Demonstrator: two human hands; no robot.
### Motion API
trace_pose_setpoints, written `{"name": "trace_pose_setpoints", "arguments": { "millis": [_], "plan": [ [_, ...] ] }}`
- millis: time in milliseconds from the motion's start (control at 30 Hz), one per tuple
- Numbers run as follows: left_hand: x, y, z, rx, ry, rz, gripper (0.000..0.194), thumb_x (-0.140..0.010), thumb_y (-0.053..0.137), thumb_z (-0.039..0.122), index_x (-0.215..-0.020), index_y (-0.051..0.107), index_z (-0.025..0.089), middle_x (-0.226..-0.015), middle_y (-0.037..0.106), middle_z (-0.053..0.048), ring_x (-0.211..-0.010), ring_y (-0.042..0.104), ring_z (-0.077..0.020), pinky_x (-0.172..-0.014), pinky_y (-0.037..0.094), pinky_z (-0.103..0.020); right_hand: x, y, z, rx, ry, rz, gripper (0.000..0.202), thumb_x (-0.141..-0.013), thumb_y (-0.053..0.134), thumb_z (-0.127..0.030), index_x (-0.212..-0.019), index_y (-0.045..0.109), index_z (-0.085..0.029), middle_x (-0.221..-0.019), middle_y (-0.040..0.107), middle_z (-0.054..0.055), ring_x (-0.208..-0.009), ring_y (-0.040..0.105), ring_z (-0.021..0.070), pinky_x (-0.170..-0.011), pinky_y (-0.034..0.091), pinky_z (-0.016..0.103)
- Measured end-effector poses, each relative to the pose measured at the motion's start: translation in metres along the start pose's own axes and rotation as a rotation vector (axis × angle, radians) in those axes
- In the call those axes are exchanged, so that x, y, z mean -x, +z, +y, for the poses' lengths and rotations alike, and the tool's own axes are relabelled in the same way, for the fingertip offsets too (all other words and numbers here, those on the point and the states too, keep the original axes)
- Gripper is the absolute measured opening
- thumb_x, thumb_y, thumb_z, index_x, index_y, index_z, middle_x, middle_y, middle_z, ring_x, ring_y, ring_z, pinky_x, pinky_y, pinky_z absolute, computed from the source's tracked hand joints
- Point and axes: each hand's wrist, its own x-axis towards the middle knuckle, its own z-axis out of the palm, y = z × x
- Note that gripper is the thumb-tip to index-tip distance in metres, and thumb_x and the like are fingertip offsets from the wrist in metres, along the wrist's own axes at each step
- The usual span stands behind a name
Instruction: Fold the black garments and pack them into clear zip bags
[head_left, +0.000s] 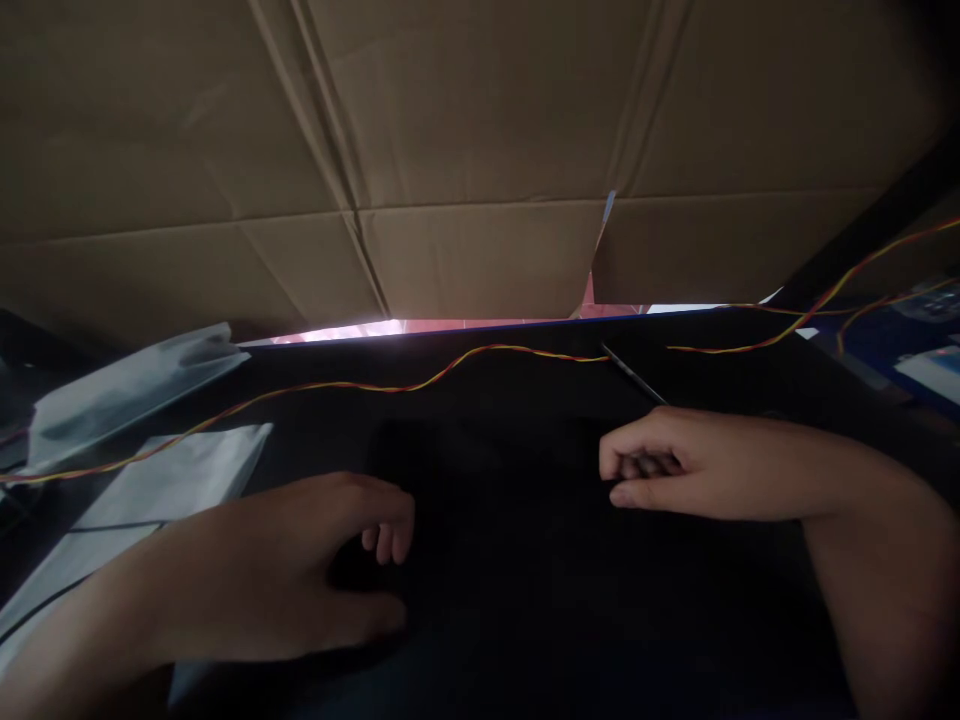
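My left hand [300, 560] is over the dark tabletop [495, 580] at the lower left. Its fingers bend down, the thumb stands well apart from them, and nothing shows between. On the right side, my right hand [690, 465] has loosely curled fingers, with a small gap between thumb and forefinger. I see no object in it. Just behind that hand lies a flat dark device with a thin pale edge [634, 372], perhaps a phone, partly hidden by the hand. White sheet-like material [202, 470] lies behind my left wrist.
A large cardboard sheet [480, 120] rises behind the table's far edge. A twisted red and yellow wire [337, 385] runs across the tabletop, passing the dark device. A translucent plastic bag [135, 390] lies at left. Dim blue and white items [930, 370] sit at far right.
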Motion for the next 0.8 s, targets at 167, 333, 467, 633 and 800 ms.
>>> {"name": "trace_pose_setpoints", "arguments": {
  "millis": [167,333,467,633,800],
  "plan": [
    [-0.001,0.01,0.01,-0.001,0.039,-0.003,0.033,-0.07,0.065,0.01,-0.093,0.069,0.033,-0.089,0.076,0.008,-0.068,0.072,-0.0146,-0.053,0.048,-0.021,-0.005,0.001,0.006,-0.001,0.012,-0.035,0.027,-0.097,0.066,-0.054,-0.095,0.074,-0.028,-0.082,0.07,-0.001,-0.072,0.061,0.0176,-0.062,0.044,0.029],
    [-0.006,-0.012,0.003,-0.018,0.139,0.078,0.04,-0.085,0.055,0.015,-0.113,0.074,0.035,-0.102,0.08,0.004,-0.086,0.077,-0.0191,-0.07,0.056,-0.025,-0.004,-0.002,0.011,-0.002,0.047,-0.049,0.032,-0.096,0.067,-0.06,-0.093,0.074,-0.028,-0.082,0.068,-0.001,-0.073,0.06,0.0182,-0.064,0.044,0.03],
    [-0.016,-0.027,-0.008,-0.03,0.039,0.093,0.025,-0.092,0.06,0.024,-0.11,0.074,0.033,-0.093,0.077,0.004,-0.077,0.073,-0.0187,-0.066,0.053,-0.026,-0.007,-0.003,0.016,0.053,0.105,-0.001,0.032,-0.091,0.071,-0.063,-0.092,0.076,-0.031,-0.082,0.067,0.0,-0.074,0.06,0.0197,-0.063,0.043,0.031],
    [-0.029,-0.023,-0.012,-0.207,0.092,0.191,0.013,-0.091,0.077,0.033,-0.103,0.074,0.031,-0.099,0.075,0.001,-0.09,0.072,-0.0239,-0.077,0.052,-0.033,-0.015,0.0,0.03,0.192,0.035,0.179,0.026,-0.082,0.08,-0.055,-0.094,0.075,-0.032,-0.099,0.068,0.001,-0.081,0.061,0.0209,-0.067,0.045,0.033],
    [-0.043,-0.013,0.007,-0.347,0.355,0.435,0.021,-0.108,0.058,0.032,-0.124,0.072,0.031,-0.124,0.07,-0.005,-0.11,0.066,-0.027,-0.1,0.049,-0.044,-0.015,-0.008,0.034,0.198,-0.02,0.458,0.041,-0.085,0.079,-0.066,-0.105,0.073,-0.031,-0.097,0.066,0.003,-0.081,0.06,0.0218,-0.066,0.046,0.033]
  ]
}}
